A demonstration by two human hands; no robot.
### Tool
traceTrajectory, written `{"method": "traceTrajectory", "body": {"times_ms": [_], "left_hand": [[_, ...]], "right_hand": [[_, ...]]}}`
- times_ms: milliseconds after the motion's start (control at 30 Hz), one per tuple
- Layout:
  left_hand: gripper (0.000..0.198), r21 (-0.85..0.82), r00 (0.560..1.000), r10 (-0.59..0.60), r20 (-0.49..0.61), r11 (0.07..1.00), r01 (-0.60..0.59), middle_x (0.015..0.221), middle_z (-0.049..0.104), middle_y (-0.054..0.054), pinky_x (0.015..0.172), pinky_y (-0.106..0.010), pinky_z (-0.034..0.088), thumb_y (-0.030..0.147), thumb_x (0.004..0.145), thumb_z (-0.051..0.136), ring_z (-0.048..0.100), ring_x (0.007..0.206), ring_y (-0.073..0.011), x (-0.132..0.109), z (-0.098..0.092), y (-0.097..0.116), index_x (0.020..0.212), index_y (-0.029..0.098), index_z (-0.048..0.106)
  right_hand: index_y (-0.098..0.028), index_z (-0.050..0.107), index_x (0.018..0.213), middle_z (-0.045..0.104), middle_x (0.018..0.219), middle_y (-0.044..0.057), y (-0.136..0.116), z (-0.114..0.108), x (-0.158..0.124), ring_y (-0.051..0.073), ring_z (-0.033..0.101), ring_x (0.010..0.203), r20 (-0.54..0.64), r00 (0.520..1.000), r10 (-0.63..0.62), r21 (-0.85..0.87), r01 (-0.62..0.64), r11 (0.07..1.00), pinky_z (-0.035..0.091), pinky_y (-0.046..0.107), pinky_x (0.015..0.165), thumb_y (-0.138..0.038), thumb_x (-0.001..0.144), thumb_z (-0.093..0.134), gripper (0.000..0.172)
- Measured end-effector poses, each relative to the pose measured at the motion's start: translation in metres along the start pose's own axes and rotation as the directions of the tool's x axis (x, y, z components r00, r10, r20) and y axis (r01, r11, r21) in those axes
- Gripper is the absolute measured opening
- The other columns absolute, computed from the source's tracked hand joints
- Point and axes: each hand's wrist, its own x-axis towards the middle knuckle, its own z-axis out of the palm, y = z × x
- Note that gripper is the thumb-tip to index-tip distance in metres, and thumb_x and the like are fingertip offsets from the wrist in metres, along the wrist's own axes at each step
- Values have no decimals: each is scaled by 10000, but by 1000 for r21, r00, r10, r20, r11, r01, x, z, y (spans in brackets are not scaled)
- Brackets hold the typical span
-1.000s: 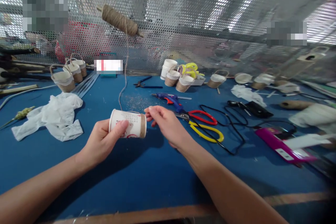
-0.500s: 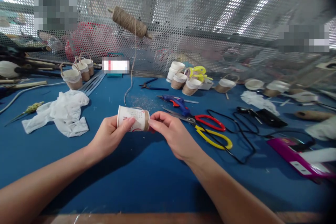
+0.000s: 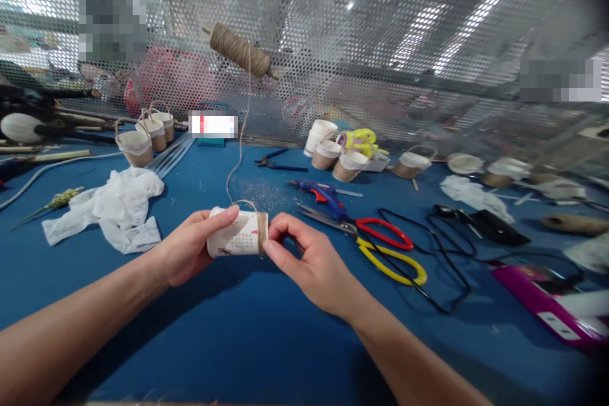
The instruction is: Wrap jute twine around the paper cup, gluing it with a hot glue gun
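"Start at the hands: what does the left grip have?"

"A white printed paper cup. It's clamped on it, thumb along the upper side, and the cup lies sideways in it, raised over the table, roughly between the near and far edges."

"And the right grip?"

"At the cup's other end, thumb tip against the part bound with a twine band. Its fingers curl; whether they pinch anything, I can't tell."

"Where does the loose twine go?"

"From the cup up to a spool, hanging before the perforated metal screen past the table's far edge."

"What's close by?"

"A blue glue gun just beyond the right grip, and scissors with red and yellow handles beside it, toward the right edge. Crumpled white fabric lies toward the left edge."

"Further off?"

"Twine-wrapped cups by the far left corner, more along the far edge, and a magenta power strip near the right edge."
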Motion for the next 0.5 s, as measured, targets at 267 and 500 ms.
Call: {"method": "traceTrajectory", "body": {"times_ms": [267,500], "left_hand": [[222,285,978,208,-16,938,-195,643,673,-12,591,-201,434,345,723,607,568,582,-109,-5,1,-6,705,140,692],[291,522,961,249,121,808,-275,629,641,-33,543,-202,424,358,753,543,531,552,-112,-11,5,-7,669,111,671]], "right_hand": [[-199,517,820,550,788,9,3,-3,3,126,514,699,-294,953,74,6,-75,997,419,266,648,-311,801,490,117],[-220,586,962,517,1089,59,2,1,-2,178,465,1056,-138,977,-163,-84,152,985,370,368,893,-249,867,387,221]]}}
